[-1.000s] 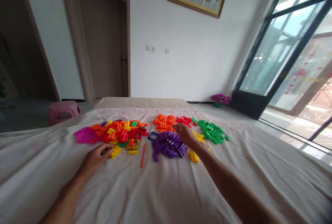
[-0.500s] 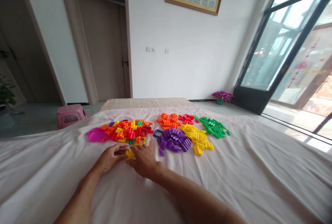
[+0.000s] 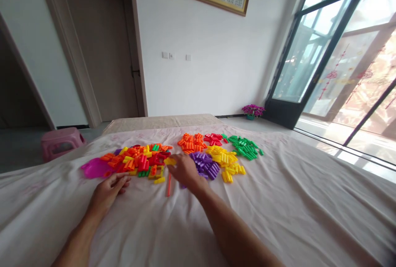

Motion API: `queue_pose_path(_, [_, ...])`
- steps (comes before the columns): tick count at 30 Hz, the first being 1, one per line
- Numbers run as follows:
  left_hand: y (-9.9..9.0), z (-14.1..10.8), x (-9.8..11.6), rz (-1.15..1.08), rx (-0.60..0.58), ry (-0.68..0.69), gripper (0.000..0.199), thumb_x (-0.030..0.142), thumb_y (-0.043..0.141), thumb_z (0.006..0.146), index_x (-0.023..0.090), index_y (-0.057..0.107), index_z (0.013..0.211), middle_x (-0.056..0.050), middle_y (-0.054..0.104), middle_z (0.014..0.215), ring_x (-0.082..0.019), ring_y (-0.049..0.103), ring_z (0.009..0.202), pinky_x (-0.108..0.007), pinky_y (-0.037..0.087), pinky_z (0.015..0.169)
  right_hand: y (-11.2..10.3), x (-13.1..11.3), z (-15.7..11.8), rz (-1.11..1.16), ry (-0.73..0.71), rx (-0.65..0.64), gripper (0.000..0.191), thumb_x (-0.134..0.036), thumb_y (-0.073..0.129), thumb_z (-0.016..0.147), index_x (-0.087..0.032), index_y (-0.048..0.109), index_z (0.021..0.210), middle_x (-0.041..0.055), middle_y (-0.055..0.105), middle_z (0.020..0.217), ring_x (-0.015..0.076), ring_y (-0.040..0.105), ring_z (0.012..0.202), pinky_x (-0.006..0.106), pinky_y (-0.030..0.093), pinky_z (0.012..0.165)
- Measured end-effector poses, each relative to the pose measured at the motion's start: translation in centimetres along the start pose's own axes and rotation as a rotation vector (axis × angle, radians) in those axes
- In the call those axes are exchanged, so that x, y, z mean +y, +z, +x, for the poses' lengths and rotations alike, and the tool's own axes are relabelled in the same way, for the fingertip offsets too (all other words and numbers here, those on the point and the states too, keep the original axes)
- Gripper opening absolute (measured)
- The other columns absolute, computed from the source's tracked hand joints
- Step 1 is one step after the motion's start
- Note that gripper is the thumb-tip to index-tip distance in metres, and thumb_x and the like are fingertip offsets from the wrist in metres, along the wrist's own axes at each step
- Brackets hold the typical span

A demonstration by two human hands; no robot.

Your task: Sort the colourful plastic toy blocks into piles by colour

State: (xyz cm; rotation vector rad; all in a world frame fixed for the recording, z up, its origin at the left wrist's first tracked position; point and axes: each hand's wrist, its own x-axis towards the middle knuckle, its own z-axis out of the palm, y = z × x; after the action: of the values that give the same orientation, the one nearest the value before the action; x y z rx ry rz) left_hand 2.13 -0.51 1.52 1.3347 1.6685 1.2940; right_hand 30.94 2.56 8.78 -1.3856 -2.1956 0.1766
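Observation:
My right hand grips a yellow block just above the gap between the mixed pile and the purple blocks. My left hand rests near the front of the mixed pile, fingers loosely curled and apart, with nothing visible in them. A magenta tray lies at that pile's left end. One loose yellow block and a thin orange stick lie on the cloth between my hands. Yellow blocks sit right of the purple ones.
Orange blocks, red blocks and green blocks form separate heaps farther back. A wrinkled pale cloth covers the surface. A pink stool stands beyond its left edge.
My hands have moved apart. The right one has gone right and up with a yellow block, and the left one has moved left. The view has turned slightly right.

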Motion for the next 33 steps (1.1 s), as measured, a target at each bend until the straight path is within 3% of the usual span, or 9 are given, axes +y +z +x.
queue_pose_path(3, [-0.1,0.5,-0.9,-0.043,-0.017,-0.030,0.049,0.051,0.063,0.076,0.015,0.066,0.108,-0.012,0.076,0.105,-0.023,0.073,0.090,-0.029,0.059,0.068,-3.7,4.5,1.2,-0.081,0.241,0.121,0.040,-0.033,0.058,0.088,-0.022,0.067,0.126,0.0098,0.072,0.114,0.0256,0.063,0.108,0.033,0.045,0.093])
queue_pose_path(6, [-0.6,1.1,-1.8,0.013,0.075,-0.032,0.044,0.050,0.059,0.078,0.018,0.067,0.107,-0.009,0.077,0.103,-0.023,0.073,0.091,-0.029,0.059,0.071,-6.3,9.2,1.1,-0.160,0.433,0.157,0.042,-0.032,0.057,0.088,-0.021,0.066,0.128,0.0119,0.071,0.118,0.0279,0.061,0.113,0.035,0.045,0.092])
queue_pose_path(9, [-1.2,1.5,-2.2,0.120,0.185,-0.033,0.040,0.049,0.056,0.080,0.022,0.067,0.107,-0.006,0.078,0.097,-0.023,0.073,0.094,-0.031,0.057,0.079,-7.6,12.8,0.4,-0.224,0.596,0.139,0.045,-0.031,0.058,0.087,-0.022,0.064,0.130,0.0129,0.069,0.121,0.0307,0.060,0.116,0.037,0.045,0.092])
queue_pose_path(12, [-1.6,1.8,-2.2,0.218,0.231,-0.021,0.039,0.049,0.056,0.080,0.022,0.070,0.105,-0.005,0.078,0.092,-0.025,0.073,0.094,-0.031,0.055,0.081,-8.2,14.1,0.3,-0.256,0.658,0.187,0.044,-0.029,0.056,0.088,-0.021,0.064,0.130,0.0140,0.067,0.125,0.0321,0.057,0.121,0.039,0.044,0.096])
queue_pose_path(17, [-1.6,1.9,-2.2,0.305,0.227,-0.029,0.039,0.050,0.055,0.080,0.024,0.071,0.105,-0.004,0.078,0.094,-0.024,0.072,0.094,-0.029,0.052,0.081,-6.5,9.9,1.9,-0.052,0.397,0.259,0.037,-0.023,0.050,0.091,-0.022,0.068,0.124,0.0078,0.069,0.125,0.0234,0.062,0.115,0.032,0.044,0.098])
queue_pose_path(22, [-1.7,1.6,-1.9,0.280,0.216,-0.026,0.038,0.046,0.054,0.081,0.023,0.071,0.106,-0.005,0.077,0.097,-0.023,0.071,0.094,-0.029,0.050,0.082,-1.7,1.7,2.2,0.124,-0.010,0.005,0.030,-0.021,0.054,0.090,-0.024,0.072,0.114,0.0035,0.074,0.110,0.0197,0.066,0.104,0.027,0.047,0.089])
queue_pose_path(25, [-1.8,1.4,-1.5,0.288,0.203,-0.031,0.038,0.047,0.055,0.081,0.023,0.071,0.106,-0.004,0.077,0.098,-0.023,0.071,0.095,-0.029,0.050,0.083,1.3,-1.6,1.9,0.113,-0.125,-0.114,0.032,-0.027,0.061,0.088,-0.026,0.069,0.118,0.0052,0.071,0.115,0.0214,0.065,0.104,0.029,0.049,0.088])
queue_pose_path(29, [-1.9,1.5,-1.3,0.349,0.195,-0.017,0.036,0.048,0.055,0.081,0.025,0.073,0.102,-0.004,0.077,0.102,-0.024,0.070,0.097,-0.030,0.049,0.086,4.1,-3.2,2.1,-0.016,-0.173,-0.174,0.041,-0.042,0.068,0.085,-0.024,0.066,0.121,0.0099,0.066,0.118,0.0255,0.061,0.108,0.035,0.049,0.090])
queue_pose_path(33, [-1.9,1.6,-1.2,0.380,0.193,-0.015,0.035,0.049,0.057,0.080,0.026,0.074,0.100,-0.003,0.078,0.103,-0.024,0.070,0.097,-0.030,0.050,0.084,5.2,-3.3,2.2,-0.041,-0.193,-0.190,0.028,-0.034,0.065,0.088,-0.021,0.069,0.113,0.0091,0.069,0.111,0.0239,0.059,0.111,0.033,0.045,0.097])
